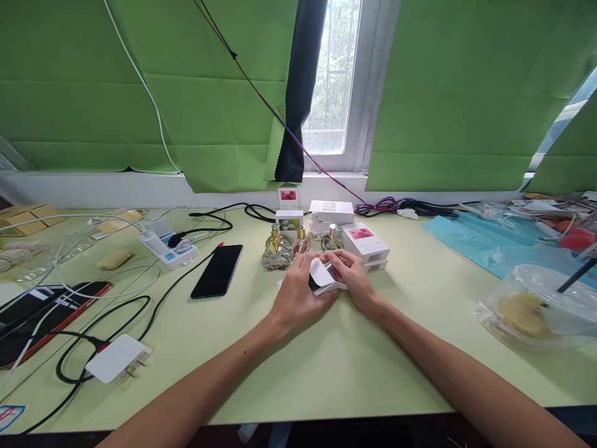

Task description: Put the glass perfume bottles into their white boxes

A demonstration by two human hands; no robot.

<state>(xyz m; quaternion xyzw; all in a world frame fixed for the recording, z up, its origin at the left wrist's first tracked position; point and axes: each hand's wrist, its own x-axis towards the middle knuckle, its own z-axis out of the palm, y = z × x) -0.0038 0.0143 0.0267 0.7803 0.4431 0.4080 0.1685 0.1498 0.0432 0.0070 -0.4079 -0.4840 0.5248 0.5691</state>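
Note:
My left hand (298, 283) is wrapped round a small white box (323, 275) with its end flap up, tilted towards me over the middle of the table. At the box's open end, my right hand (351, 274) pinches a perfume bottle (329, 267) of which only a shiny sliver shows; its fingers hide the rest. Just beyond my hands stand several glass perfume bottles (276, 256) with gold caps, and one with a silver cap (333, 233). Printed white boxes (366, 241) lie stacked to the right, and more white boxes (331, 211) are behind.
A black phone (217, 271), a power strip (168, 246), cables and a white charger (119, 359) lie on the left. On the right are a lidded plastic cup (536, 305) and a blue sheet (489, 242). Green curtains (209, 93) hang behind the table.

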